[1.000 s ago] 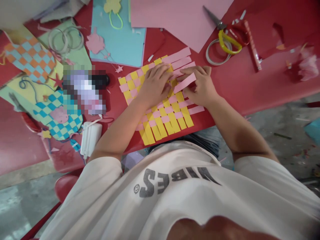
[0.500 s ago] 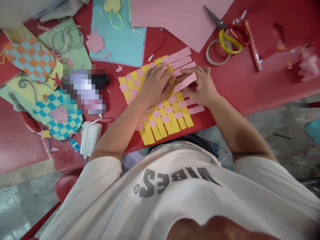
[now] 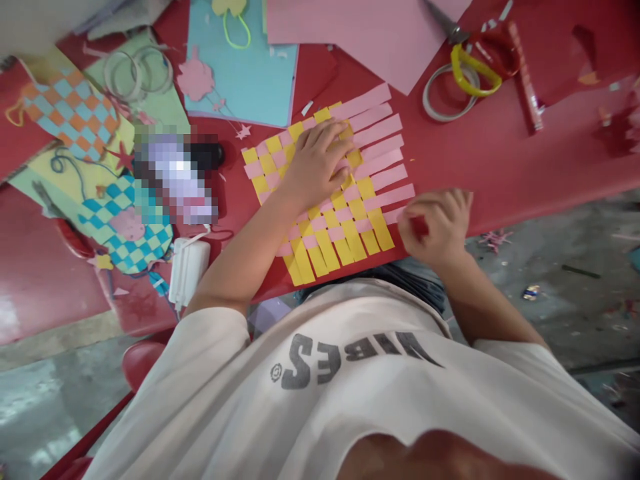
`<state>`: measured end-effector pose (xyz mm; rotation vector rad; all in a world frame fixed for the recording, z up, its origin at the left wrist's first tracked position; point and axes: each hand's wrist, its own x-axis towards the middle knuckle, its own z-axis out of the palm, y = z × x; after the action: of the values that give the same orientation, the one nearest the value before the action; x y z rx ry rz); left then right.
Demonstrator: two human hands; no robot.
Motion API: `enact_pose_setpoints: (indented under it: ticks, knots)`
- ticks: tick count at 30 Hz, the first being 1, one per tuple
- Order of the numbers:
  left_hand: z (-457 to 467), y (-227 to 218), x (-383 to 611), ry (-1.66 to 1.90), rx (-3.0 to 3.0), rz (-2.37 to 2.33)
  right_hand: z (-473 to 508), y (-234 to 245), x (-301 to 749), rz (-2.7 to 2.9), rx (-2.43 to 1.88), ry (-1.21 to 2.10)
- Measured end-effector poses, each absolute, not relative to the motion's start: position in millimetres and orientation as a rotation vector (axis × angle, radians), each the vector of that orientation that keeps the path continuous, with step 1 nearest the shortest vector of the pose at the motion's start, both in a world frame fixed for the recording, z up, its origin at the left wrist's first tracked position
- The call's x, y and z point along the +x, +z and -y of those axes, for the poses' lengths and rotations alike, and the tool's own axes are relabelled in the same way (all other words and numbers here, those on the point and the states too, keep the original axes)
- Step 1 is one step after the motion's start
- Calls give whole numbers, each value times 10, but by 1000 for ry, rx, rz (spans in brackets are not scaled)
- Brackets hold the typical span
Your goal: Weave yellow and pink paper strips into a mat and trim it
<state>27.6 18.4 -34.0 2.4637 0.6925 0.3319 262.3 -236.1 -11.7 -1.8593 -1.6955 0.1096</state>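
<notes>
Red tabletop [image 3: 500, 153] carries one woven mat [image 3: 340, 233]. Left hand [image 3: 315, 163] lies flat, fingers spread, on its 12 o'clock half. Right hand [image 3: 440, 227], curled, sits at its 4 o'clock corner; grip cannot be told. About eight pink strips [image 3: 387, 179] project at 3 o'clock.
</notes>
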Motion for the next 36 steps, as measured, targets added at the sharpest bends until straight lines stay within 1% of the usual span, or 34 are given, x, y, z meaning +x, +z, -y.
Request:
enact_pose_setpoints:
  ticks: [2,6,13,19,23,26,30,33,35,36]
  knots:
    - [-203,-432,285,324,2500,-712,2598,-153,2520,1787,-1849,193]
    - [-255,-548,298,342,2540,-729,2777,-161,2389,1775,-1876,155]
    - [-295,-488,281,307,2461,-680,2740,-66,2295,1687,-1905,249]
    - [-294,-505,293,316,2479,-666,2733,-36,2237,1689,-1877,252]
    - [-269,-527,314,309,2459,-665,2748,-65,2253,1730,-1836,190]
    - [-255,-332,319,314,2491,-679,2764,-92,2294,1764,-1768,151]
    - [-123,319,264,381,2587,-676,2775,-131,2427,1811,-1759,185]
    - [295,821,165,367,2622,-604,2772,-171,2572,1882,-1804,250]
    - [731,958,94,293,2693,-452,2766,-196,2659,1939,-1773,267]
    - [963,944,63,248,2730,-314,2764,-205,2694,1963,-1746,263]
